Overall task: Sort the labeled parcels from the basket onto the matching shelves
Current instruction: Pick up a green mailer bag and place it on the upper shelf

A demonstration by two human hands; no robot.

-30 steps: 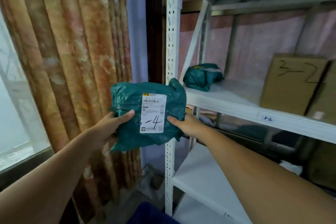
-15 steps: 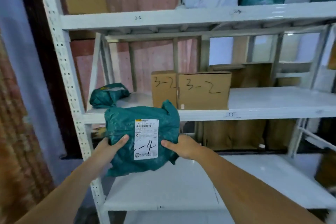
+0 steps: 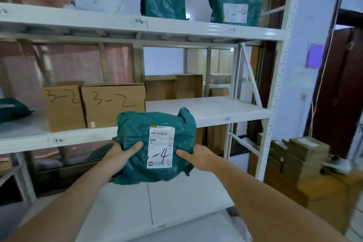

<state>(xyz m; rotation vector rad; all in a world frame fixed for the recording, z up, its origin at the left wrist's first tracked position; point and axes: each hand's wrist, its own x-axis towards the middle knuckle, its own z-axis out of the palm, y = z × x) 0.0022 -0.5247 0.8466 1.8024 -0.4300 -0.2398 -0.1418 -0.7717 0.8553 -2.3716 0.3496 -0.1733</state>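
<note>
Parcel (image 3: 155, 144) in green wrap, being held label-up near the middle shelf (image 3: 225, 111), both hands (image 3: 119, 156) (image 3: 198, 158) grasping its sides with fingers clenched, probably keeping the handwritten number readable while seeking the matching bay.

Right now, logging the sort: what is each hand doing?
Left hand: closed on the green parcel, gripping its left edge.
Right hand: closed on the same parcel, gripping its right edge.

green poly-mailer parcel (image 3: 157, 143), crumpled, white label facing camera, handwritten "-4", first digit hidden, held upright at 6 o'clock before middle shelf (image 3: 216, 112)
</note>
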